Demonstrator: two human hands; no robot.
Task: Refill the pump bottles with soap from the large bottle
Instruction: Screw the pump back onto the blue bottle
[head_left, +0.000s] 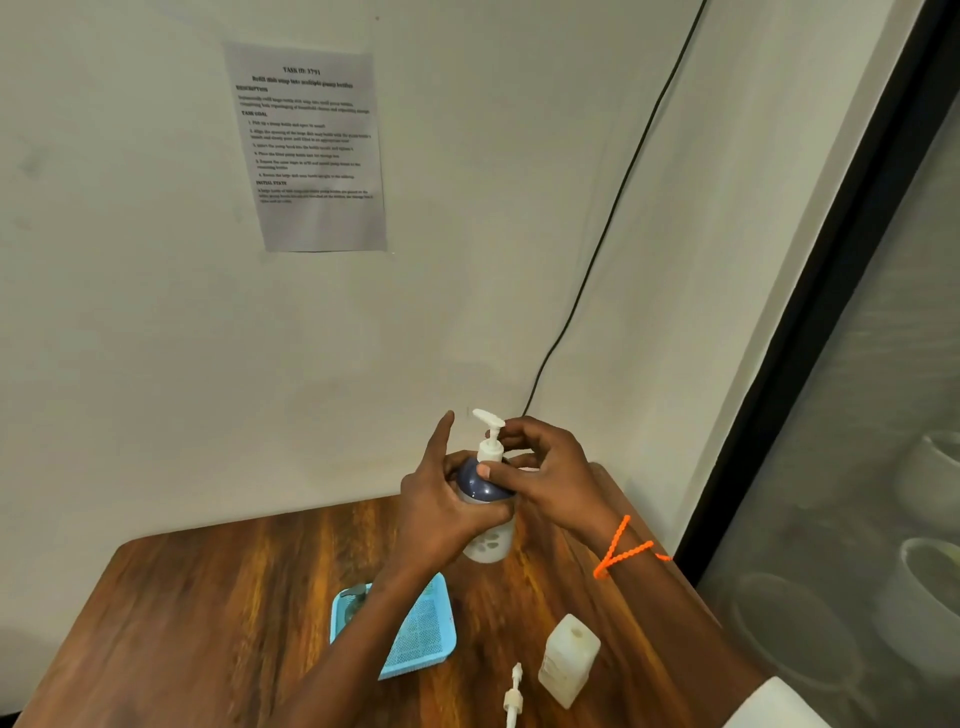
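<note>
A white pump bottle (488, 545) with a dark blue shoulder is held up above the wooden table (218, 597). My left hand (441, 514) grips its body, index finger pointing up. My right hand (545, 473) has its fingers curled round the white pump head (491, 447) and collar, thumb on the blue shoulder. A small translucent bottle (569, 660) stands open-necked on the table at the front right. Its loose white pump (513, 699) lies on the table just left of it. No large bottle is in view.
A light blue mesh basket (415, 639) sits on the table under my left forearm, with a small dark object at its left end. A printed sheet is taped to the wall. A black cable runs down the wall. A dark-framed glass panel stands at the right.
</note>
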